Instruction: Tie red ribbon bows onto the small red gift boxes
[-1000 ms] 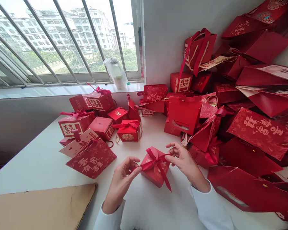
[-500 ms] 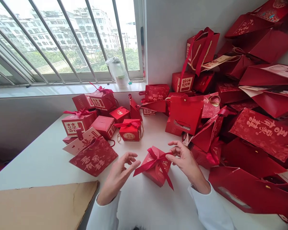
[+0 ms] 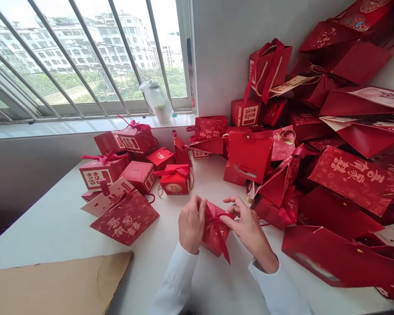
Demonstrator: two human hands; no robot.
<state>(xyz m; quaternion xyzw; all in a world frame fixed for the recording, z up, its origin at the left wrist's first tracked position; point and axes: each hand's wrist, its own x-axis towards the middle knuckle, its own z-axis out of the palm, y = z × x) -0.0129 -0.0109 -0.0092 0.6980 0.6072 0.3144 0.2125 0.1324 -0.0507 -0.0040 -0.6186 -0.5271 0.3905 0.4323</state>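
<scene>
A small red gift box [image 3: 213,248] stands on the white table between my hands, with a red ribbon [image 3: 220,236] tied in a bow on its top. My right hand [image 3: 249,229] pinches the bow's right loop between thumb and index finger, its other fingers curled loosely. At the box's left upper side, my left hand [image 3: 191,225] is closed on the left part of the ribbon; its fingertips are partly hidden. One ribbon tail hangs down over the box's front.
Red gift boxes [image 3: 139,173] and a folded red gift bag [image 3: 126,218] stand at the left. A large heap of red bags [image 3: 354,179] fills the right side. Cardboard [image 3: 59,280] lies at lower left. A bagged cup [image 3: 159,103] stands on the windowsill [image 3: 101,126].
My left hand has moved right, from open beside the box to closed at the ribbon's left part. My right hand still pinches the right loop. The view has shifted slightly.
</scene>
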